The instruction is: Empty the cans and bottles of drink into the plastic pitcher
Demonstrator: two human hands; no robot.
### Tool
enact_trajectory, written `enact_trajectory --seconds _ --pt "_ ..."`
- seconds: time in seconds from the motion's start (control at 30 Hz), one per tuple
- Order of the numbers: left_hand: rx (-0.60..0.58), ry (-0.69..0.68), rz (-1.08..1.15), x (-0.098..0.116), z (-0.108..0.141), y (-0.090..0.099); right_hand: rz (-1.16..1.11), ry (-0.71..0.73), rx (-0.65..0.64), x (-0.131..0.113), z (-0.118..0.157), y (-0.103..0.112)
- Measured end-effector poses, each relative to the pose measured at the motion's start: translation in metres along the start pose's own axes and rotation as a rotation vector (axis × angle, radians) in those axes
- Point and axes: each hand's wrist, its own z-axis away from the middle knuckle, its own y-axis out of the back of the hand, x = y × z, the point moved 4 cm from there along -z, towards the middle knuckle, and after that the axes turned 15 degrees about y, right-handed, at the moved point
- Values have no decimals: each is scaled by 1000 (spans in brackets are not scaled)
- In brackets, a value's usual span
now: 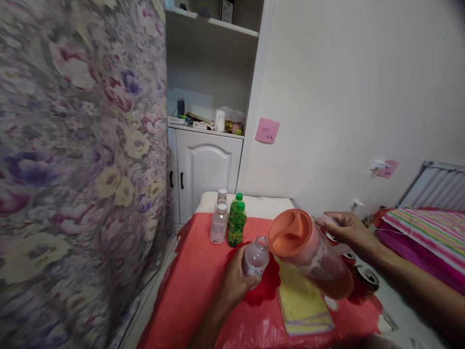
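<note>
My left hand [236,274] is wrapped round a clear uncapped bottle [256,257], held upright over a red scalloped dish [272,281]. To its right, my right hand [339,228] holds a clear pitcher [325,266] by its handle. The pitcher tilts left, its orange lid [290,232] close to the bottle's mouth, and there is reddish-brown liquid inside. No stream shows between the two. Behind the left hand stand two green bottles [237,225] and two clear bottles with white caps [219,225].
A yellow cloth [303,303] lies on the red table cover [189,286]. Several cans [363,283] stand at the table's right, partly behind the pitcher. A floral curtain [80,169] hangs at left, a white cabinet [209,169] stands behind, and a bed with striped cloth [432,232] is at right.
</note>
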Motion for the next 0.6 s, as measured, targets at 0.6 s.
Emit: enact_trajectory --seconds 0.6 --pt "-38 5 6 -7 -2 -1 214 35 -99 -18 -15 4"
